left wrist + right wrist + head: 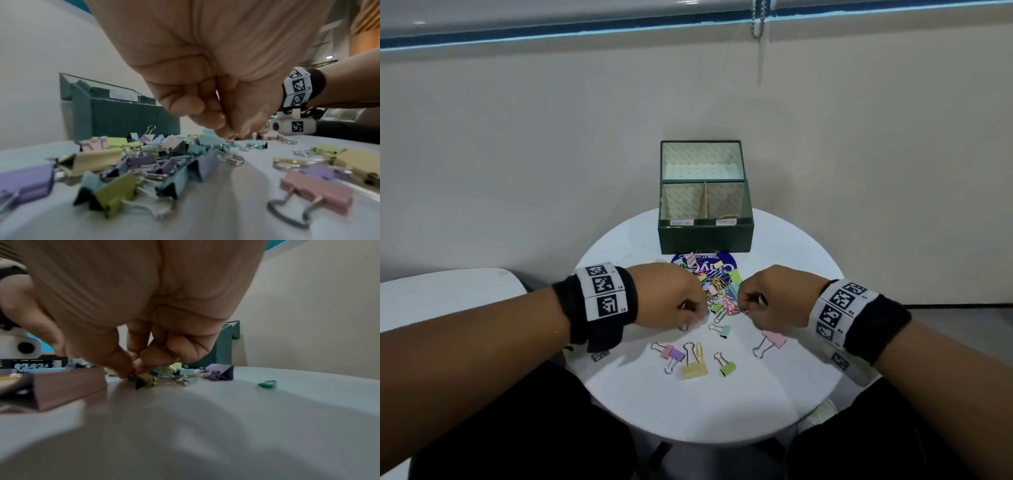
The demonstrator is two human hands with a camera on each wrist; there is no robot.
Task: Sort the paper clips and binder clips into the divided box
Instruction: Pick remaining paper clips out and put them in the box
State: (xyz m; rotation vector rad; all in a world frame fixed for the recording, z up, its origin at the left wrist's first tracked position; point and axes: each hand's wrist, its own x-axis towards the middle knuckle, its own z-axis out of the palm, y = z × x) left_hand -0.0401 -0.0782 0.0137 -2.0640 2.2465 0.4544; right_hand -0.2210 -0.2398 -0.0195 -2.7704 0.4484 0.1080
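1. Cream wall behind, a round white table (784, 404) in front; the green box (705, 236) stands open at the table's far edge, lid up, its front part split into two labelled compartments.
2. Left of the box's near side, the left hand (671, 298) reaches into the heap of clips (722, 291), fingers curled and fingertips (222, 133) bunched — what they hold, I cannot tell.
3. Nearer the person than the box, loose binder clips lie apart — a yellow clip (694, 370), a green clip (728, 368), a pink clip (774, 339).
4. Right of the heap, the right hand (767, 301) pinches something small at the heap's edge; the wrist view is too blurred to name it.
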